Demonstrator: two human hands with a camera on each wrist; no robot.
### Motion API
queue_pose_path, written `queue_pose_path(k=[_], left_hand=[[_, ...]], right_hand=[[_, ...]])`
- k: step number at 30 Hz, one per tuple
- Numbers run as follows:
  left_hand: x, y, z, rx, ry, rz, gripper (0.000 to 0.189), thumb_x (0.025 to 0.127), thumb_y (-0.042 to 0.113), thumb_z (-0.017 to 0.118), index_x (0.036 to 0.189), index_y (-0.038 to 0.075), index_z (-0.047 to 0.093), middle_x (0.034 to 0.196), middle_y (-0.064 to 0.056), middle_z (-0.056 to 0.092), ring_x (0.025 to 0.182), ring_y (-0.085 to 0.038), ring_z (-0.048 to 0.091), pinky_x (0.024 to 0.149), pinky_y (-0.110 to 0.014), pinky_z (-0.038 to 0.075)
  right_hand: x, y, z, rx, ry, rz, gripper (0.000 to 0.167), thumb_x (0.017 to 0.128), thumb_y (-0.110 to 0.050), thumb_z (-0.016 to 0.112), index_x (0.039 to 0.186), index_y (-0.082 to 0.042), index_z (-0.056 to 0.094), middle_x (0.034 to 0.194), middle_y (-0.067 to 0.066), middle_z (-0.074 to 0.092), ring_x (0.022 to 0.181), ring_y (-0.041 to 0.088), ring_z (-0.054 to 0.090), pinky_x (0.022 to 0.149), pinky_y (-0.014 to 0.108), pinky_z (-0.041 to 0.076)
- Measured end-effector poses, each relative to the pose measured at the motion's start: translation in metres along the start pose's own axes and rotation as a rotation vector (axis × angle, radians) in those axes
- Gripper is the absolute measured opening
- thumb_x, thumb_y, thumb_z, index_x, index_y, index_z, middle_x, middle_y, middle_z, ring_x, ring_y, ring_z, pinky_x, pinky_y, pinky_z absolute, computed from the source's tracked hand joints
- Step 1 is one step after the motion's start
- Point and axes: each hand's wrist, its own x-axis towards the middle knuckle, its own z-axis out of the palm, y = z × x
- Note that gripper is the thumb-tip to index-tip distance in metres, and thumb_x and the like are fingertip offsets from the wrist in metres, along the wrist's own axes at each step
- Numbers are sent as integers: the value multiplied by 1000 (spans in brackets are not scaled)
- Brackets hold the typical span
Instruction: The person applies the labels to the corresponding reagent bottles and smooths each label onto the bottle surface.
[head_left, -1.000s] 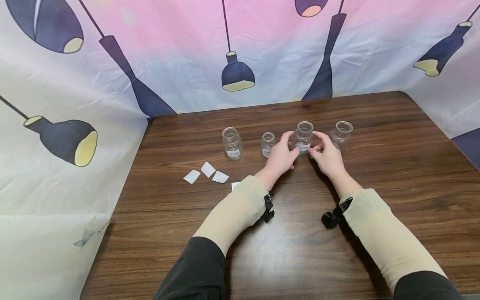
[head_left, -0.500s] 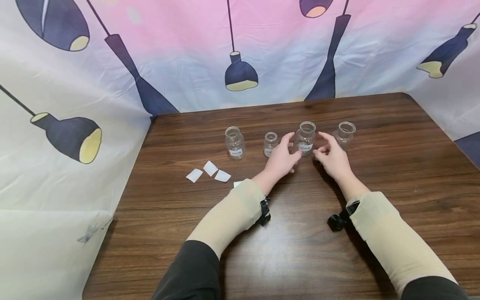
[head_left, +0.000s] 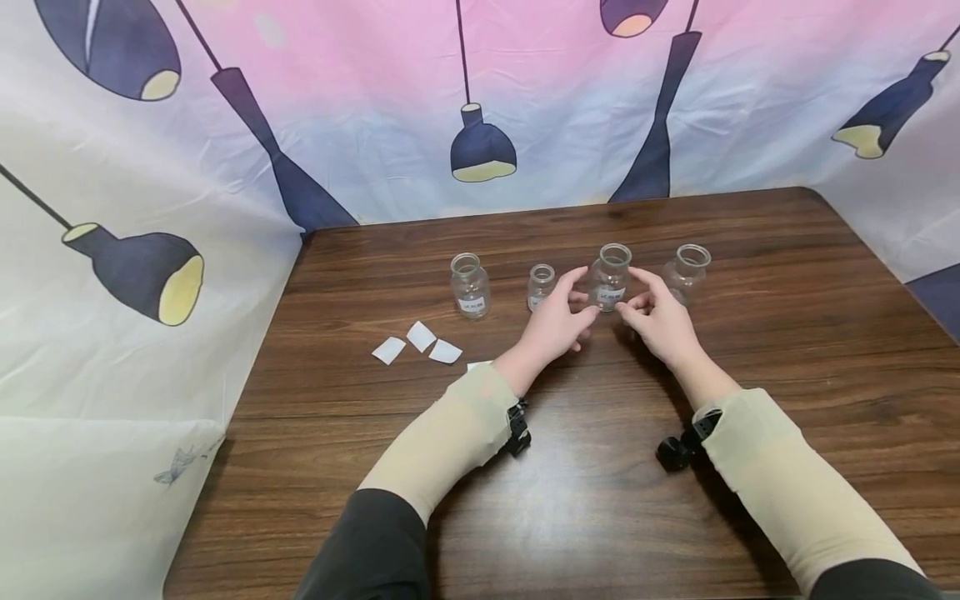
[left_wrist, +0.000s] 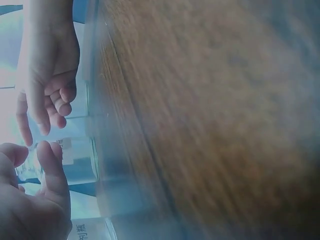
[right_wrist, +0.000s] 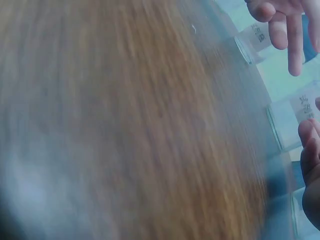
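A clear glass jar (head_left: 611,278) with a white printed label (head_left: 611,296) stands upright on the table between the two hands. My left hand (head_left: 552,325) is at its left side, index finger and thumb spread, fingertips right by the glass. From the other side my right hand (head_left: 663,325) comes close, thumb tip near the label's right end and index finger beside the jar's shoulder. In the right wrist view, the left hand's fingers (right_wrist: 295,47) extend fairly straight, and the jar (right_wrist: 285,125) shows the label's characters. Neither hand is wrapped around the glass.
A smaller labelled jar (head_left: 542,283) stands just left of the left hand, partly hidden by it. Farther left is a larger labelled jar (head_left: 469,287). Another jar (head_left: 686,273) stands behind the right hand. Several white paper pieces (head_left: 421,336) lie at left, one partly under the left sleeve.
My right hand drew slightly away from the jar half a second ago and is now back close to it. The left forearm has shifted a little toward the lower left. The jars stay put.
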Motion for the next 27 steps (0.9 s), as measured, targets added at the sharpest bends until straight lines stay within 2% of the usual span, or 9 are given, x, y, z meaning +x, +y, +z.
queue_pose_path(k=[9,17,24,27], left_hand=[[-4,-3,-3,-13,4,16,60,90,15,61,143,24,35,113,-9,60,60,-20,64,44,-32,51],[-6,-3,-7,9,3,20,58,91,15,60,143,25,36,115,-8,59,60,-17,63,45,-32,51],[-8,-5,-11,16,-14,17,60,90,16,61,143,26,35,118,-7,59,63,-19,65,46,-32,52],[-9,-6,-14,10,-23,30,60,90,16,61,144,24,35,120,-10,59,64,-21,66,45,-33,52]], right_hand=[[-4,-2,5,15,23,-20,56,88,-17,65,137,-11,40,78,10,64,55,11,51,52,22,41],[-1,-3,5,26,26,-20,55,88,-16,64,137,-10,41,77,11,64,50,6,51,53,22,41],[4,-1,5,61,-26,3,59,89,-13,61,142,-10,35,76,15,64,48,15,56,52,22,43],[4,0,4,58,-22,10,61,89,-14,61,143,-10,33,77,15,64,49,14,56,54,21,43]])
